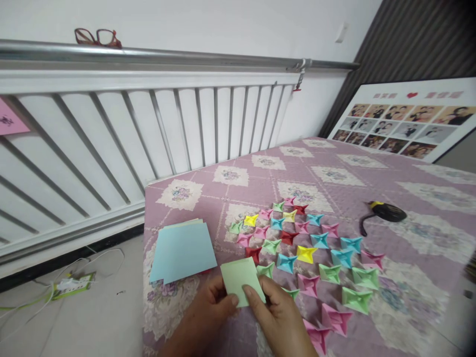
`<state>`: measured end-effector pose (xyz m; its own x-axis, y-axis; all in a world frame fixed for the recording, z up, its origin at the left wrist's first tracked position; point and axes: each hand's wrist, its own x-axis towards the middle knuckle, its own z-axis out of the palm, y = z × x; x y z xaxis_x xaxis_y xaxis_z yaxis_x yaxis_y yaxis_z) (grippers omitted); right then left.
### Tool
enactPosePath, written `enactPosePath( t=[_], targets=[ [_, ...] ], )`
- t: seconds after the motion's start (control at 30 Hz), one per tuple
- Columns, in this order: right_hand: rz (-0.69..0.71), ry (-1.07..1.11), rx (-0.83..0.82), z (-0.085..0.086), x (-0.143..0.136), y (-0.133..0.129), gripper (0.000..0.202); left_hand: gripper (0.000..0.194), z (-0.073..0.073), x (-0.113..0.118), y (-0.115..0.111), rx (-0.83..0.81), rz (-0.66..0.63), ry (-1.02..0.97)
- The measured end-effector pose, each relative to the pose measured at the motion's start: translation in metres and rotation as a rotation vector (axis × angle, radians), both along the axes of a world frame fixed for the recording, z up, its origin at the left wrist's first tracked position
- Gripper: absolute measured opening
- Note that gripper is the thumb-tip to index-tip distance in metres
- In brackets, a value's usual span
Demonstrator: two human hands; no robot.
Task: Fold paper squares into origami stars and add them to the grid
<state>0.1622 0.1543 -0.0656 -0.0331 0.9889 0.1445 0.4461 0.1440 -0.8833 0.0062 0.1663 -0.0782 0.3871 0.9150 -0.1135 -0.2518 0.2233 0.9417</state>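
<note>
Between my two hands is a light green square of folded paper (240,277), its top edge showing more than one layer. My left hand (211,310) pinches its left side, thumb on the lower left front. On the right, my right hand (277,312) grips it with the thumb pressed across the lower front and the fingers behind. Just left of the hands lies a stack of paper sheets with light blue on top (184,253). To the right, folded paper shapes in pink, green, blue, yellow and red (305,254) spread over the cloth in rows.
A purple floral tablecloth (245,191) covers the surface. Toward the right lies a black and yellow object (386,212) with a strap. A white radiator (167,124) runs behind, with glasses (97,38) on its pipe. A photo board (405,119) leans back right; a power strip (72,286) lies on the floor.
</note>
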Motion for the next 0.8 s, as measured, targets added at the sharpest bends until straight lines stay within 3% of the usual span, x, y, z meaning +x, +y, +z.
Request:
enactPosePath(
  t=[0.2, 0.33, 0.5, 0.8],
  targets=[
    [0.025, 0.056, -0.051, 0.002, -0.0015, -0.0003, 0.031, 0.035, -0.0055, -0.0006, -0.0009, 0.043, 0.011, 0.024],
    [0.001, 0.097, -0.08, 0.0033, -0.0007, -0.0001, 0.031, 0.031, -0.0017, 0.0017, -0.0024, 0.078, -0.009, 0.023],
    [-0.014, 0.022, -0.099, -0.0004, 0.0005, 0.0012, 0.035, 0.039, -0.002, 0.0017, -0.0029, 0.0, 0.017, 0.024],
    [-0.006, 0.075, -0.128, 0.0029, 0.0002, -0.0011, 0.033, 0.039, -0.0075, 0.0018, -0.0033, -0.054, 0.062, 0.065]
  ],
)
